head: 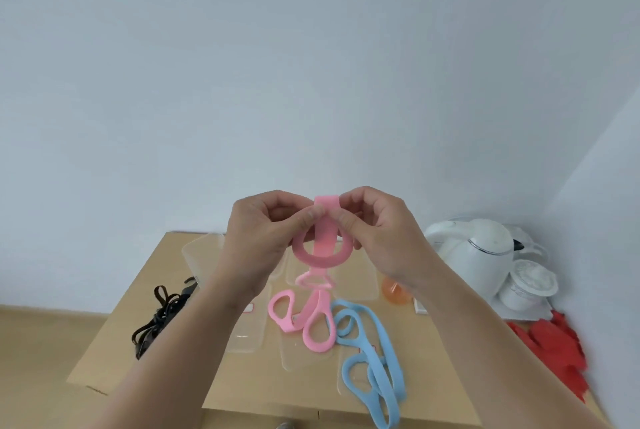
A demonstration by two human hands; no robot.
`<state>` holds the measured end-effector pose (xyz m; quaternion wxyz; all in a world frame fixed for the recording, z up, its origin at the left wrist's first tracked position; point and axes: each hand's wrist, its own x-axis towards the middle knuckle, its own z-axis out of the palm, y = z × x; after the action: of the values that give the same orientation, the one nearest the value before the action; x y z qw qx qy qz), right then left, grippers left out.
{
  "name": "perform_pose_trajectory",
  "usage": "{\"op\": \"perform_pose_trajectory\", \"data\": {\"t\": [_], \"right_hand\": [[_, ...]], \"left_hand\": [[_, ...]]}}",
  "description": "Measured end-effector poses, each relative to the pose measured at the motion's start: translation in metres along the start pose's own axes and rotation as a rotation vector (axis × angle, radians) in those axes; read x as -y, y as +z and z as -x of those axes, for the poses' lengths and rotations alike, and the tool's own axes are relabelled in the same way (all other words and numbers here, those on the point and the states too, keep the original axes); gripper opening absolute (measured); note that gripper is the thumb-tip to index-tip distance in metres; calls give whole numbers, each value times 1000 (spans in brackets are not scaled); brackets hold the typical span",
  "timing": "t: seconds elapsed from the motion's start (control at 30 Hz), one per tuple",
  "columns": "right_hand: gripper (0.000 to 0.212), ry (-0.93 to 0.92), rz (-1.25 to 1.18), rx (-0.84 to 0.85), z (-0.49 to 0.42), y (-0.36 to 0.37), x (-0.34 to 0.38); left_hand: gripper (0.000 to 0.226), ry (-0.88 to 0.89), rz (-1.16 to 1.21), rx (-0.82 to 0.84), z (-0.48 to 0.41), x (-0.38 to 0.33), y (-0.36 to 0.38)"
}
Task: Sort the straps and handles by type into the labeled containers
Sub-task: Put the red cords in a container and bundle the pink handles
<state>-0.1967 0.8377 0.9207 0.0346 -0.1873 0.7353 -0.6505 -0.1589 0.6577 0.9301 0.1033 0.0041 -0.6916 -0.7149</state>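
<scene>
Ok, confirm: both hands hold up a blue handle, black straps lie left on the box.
Not blue: the head view shows the left hand and right hand holding up a pink handle; black straps lie left on the box.

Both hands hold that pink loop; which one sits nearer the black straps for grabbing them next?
Probably the left hand: the black straps lie at the left of the cardboard box, beside its forearm. The right hand would have to cross over the pink handles.
</scene>
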Motion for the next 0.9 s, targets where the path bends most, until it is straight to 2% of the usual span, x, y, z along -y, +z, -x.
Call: {"op": "perform_pose_trajectory", "data": {"t": [0.07,0.17,0.23,0.53,0.67,0.77,0.9], "right_hand": [[9,10,-3,30,-1,-2,1],[16,-27,44,57,-5,-6,4],[14,-74,96,69,-6,-4,7],[10,-148,113,90,-17,18,8],[10,-141,147,98,-34,30,9],[11,-127,164,95,-54,39,14],[10,-135,166,59,-76,52,22]], "left_hand": [[17,-1,17,-21,1,-4,1],[37,-7,40,17,2,-10,0],[44,-1,26,35,2,-12,-2],[28,-16,-27,57,-7,-9,-26],[28,-6,-58,65,-20,-10,-42],[20,17,-100,110,-38,-9,-54],[28,-23,-92,240,-64,-3,-77]]}}
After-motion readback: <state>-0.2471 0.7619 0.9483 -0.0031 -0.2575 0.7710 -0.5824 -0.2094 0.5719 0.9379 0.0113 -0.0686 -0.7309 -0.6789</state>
